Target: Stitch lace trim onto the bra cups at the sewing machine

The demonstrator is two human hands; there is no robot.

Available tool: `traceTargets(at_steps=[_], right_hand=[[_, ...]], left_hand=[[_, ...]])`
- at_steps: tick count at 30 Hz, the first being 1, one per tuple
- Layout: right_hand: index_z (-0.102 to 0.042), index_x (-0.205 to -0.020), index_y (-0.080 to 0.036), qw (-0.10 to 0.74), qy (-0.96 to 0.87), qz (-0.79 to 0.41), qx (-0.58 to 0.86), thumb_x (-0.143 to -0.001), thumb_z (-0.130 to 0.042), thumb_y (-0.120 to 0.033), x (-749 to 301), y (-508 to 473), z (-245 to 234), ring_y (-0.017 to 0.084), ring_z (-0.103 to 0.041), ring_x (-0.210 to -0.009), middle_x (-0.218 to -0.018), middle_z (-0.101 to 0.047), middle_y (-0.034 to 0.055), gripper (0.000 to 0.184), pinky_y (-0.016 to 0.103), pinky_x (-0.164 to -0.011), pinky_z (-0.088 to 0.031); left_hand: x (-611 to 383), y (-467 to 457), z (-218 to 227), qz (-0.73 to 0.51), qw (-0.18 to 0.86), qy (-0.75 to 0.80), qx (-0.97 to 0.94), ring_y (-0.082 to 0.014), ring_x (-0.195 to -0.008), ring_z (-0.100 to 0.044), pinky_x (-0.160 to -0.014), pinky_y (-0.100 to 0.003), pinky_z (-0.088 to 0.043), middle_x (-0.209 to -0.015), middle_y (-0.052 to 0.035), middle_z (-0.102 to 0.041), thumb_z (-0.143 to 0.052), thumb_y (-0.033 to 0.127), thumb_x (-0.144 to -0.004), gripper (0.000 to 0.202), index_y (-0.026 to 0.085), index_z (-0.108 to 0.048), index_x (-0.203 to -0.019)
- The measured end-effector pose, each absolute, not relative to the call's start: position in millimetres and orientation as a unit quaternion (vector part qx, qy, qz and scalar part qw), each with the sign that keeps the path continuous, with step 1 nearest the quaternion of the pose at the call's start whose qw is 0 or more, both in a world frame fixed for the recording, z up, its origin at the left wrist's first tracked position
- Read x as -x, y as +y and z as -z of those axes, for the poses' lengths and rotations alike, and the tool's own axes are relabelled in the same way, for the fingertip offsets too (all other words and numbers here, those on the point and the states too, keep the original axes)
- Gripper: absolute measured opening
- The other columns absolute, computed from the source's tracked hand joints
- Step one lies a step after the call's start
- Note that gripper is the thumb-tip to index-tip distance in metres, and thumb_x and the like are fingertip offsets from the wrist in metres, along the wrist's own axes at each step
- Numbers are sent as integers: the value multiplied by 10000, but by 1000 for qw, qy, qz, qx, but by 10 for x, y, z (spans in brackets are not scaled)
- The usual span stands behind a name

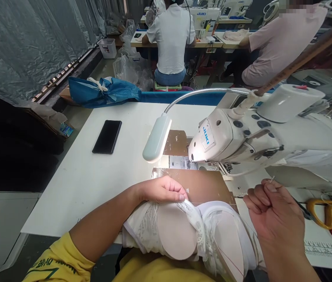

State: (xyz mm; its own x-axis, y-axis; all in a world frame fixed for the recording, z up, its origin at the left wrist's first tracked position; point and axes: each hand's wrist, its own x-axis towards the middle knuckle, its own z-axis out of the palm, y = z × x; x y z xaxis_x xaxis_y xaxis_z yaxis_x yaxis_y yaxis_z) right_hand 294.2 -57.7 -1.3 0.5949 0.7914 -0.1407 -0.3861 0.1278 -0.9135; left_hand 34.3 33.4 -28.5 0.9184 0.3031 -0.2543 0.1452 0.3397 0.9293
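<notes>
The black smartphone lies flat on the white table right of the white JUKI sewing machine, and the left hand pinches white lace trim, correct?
No. The head view shows the black smartphone lying flat on the white table left of the white JUKI sewing machine, not right. The left hand does pinch the white lace trim.

the garment (183, 231) lies at the near edge of the table (89, 176), right before me. my left hand (161, 189) pinches its far edge; my right hand (274, 213), curled into a fist, is just right of it. beyond lies a cardboard sheet (204, 186), under the sewing machine (260, 137), which stretches away right. the lamp (156, 137) hangs left of the machine's head, the phone (107, 136) lies further left, and the scissors (330, 217) lie right of my fist.
</notes>
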Motion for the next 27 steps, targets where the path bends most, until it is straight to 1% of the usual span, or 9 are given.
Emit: traceTargets(at_steps=[4,9,13,16,18,20,22,24,27], right_hand=[[-588,-758,-158,729,-198,-391,526,-658,-754,-165,-2921,-565,19,37,-278,-465,-569,-384,-71,194,143,-373,-222],[-614,-760,-162,725,-234,-376,527,-661,-760,-192,-2901,-572,20,38,-327,-475,-613,-436,-53,179,165,-394,-251],[-643,-787,-178,683,-314,-373,543,-713,-726,-230,-2892,-677,2,54,-371,-487,-642,-477,-26,123,205,-418,-281],[-655,-812,-215,593,-415,-357,590,-786,-664,-273,-2826,-812,-48,100,-445,-533,-669,-535,0,64,256,-480,-364],[-659,-805,-235,497,-514,-343,609,-826,-618,-287,-2742,-890,-90,155,-543,-669,-751,-597,27,70,289,-600,-438],[-664,-820,-249,403,-617,-339,584,-859,-570,-269,-2649,-934,-118,179,-585,-802,-860,-631,36,104,285,-687,-461],[-660,-890,-266,333,-695,-351,532,-886,-524,-224,-2575,-946,-120,160,-598,-807,-895,-638,23,143,258,-674,-465],[-641,-977,-280,291,-736,-358,495,-898,-498,-182,-2532,-943,-101,134,-594,-742,-849,-639,2,191,242,-628,-457],[-623,-1041,-284,282,-756,-349,477,-892,-506,-159,-2516,-947,-65,127,-593,-716,-821,-647,-15,226,248,-617,-451]], left_hand=[[-330,329,283,-43,794,198,-573,-100,-755,-529,-698,-203,-431,-849,-36,-611,-632,470,-811,382,114,-671,-944],[-318,306,284,-35,775,212,-594,-100,-711,-509,-668,-214,-418,-787,-29,-594,-641,475,-801,382,110,-667,-911],[-303,278,251,-20,726,225,-650,-76,-613,-439,-562,-190,-361,-671,2,-531,-609,484,-821,387,100,-655,-820],[-283,251,217,-35,697,212,-684,-74,-604,-459,-540,-175,-363,-680,-3,-556,-621,426,-827,320,108,-655,-817],[-272,227,198,-69,680,184,-706,-77,-610,-491,-542,-169,-381,-696,-14,-583,-622,376,-832,266,112,-656,-826],[-268,196,181,-114,643,152,-742,-79,-594,-507,-535,-171,-388,-671,-20,-590,-619,333,-837,227,109,-654,-819],[-268,156,162,-157,589,123,-783,-86,-584,-521,-534,-182,-397,-654,-31,-603,-611,295,-841,196,109,-646,-788],[-271,112,140,-191,526,98,-823,-96,-580,-530,-535,-198,-405,-649,-42,-617,-594,266,-850,179,117,-628,-756],[-276,56,108,-223,430,72,-872,-110,-556,-526,-529,-230,-404,-607,-31,-602,-563,242,-863,160,130,-611,-760]])
